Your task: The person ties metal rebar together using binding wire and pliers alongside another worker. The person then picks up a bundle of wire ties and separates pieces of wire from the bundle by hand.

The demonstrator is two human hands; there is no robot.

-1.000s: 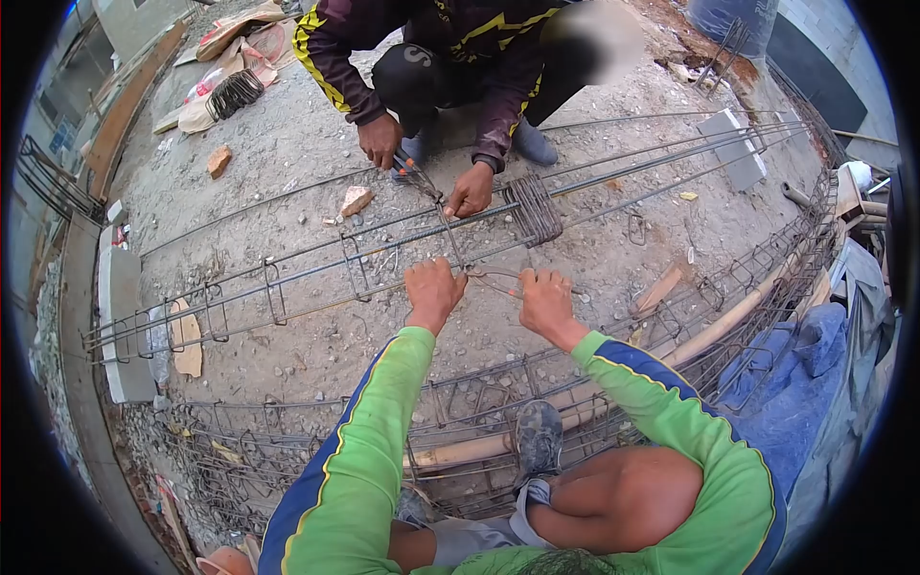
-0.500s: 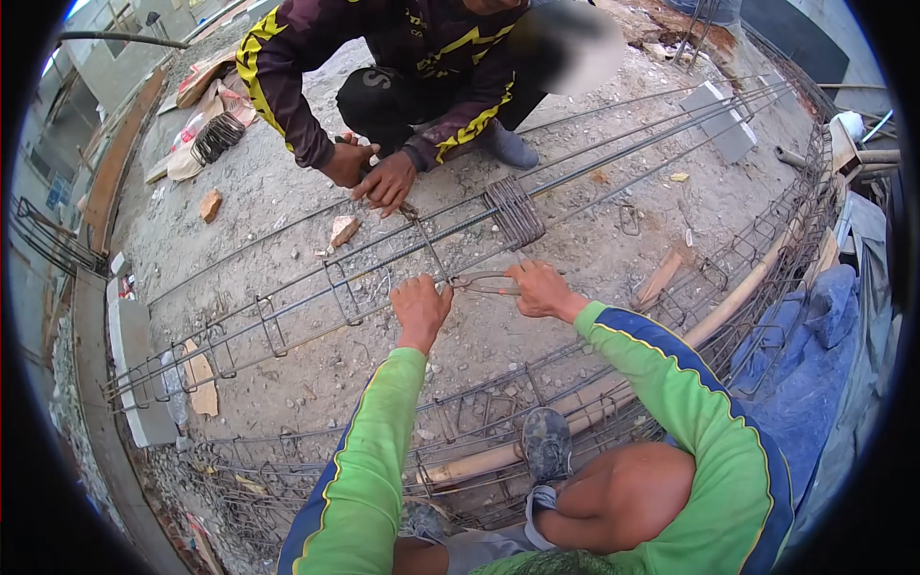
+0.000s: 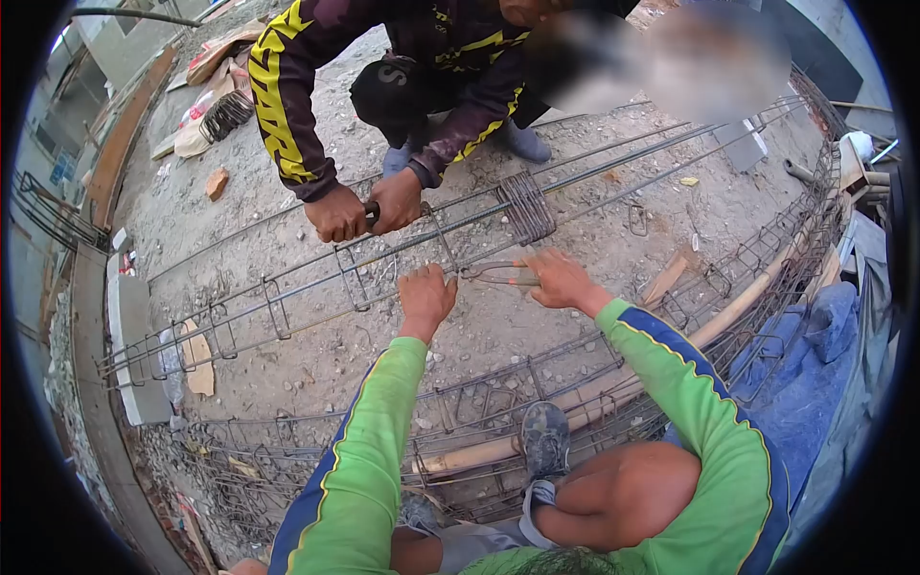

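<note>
My right hand (image 3: 559, 280) is closed around the handles of a pair of pincers (image 3: 498, 275), whose jaws meet the near steel bar (image 3: 391, 299) where a stirrup (image 3: 443, 236) crosses it. Just left of the jaws, my left hand (image 3: 426, 299) has its fingers curled at the same bar; the fingertips are partly hidden. The long bars run diagonally through several square stirrups. Across from me a crouching co-worker's hands (image 3: 337, 214) grip a dark-handled tool (image 3: 372, 211) over the far bars.
A bundle of stirrups (image 3: 525, 207) hangs on the bars to the right. Pale blocks (image 3: 142, 398) prop the bar ends. Another rebar cage and a bamboo pole (image 3: 498, 454) lie by my feet. A blue tarp (image 3: 800, 355) is at right, a wood scrap (image 3: 198, 359) at left.
The co-worker's hands have moved left along the bars and the co-worker leans further forward. My hands and the pincers stay at the same crossing; the view has shifted slightly.
</note>
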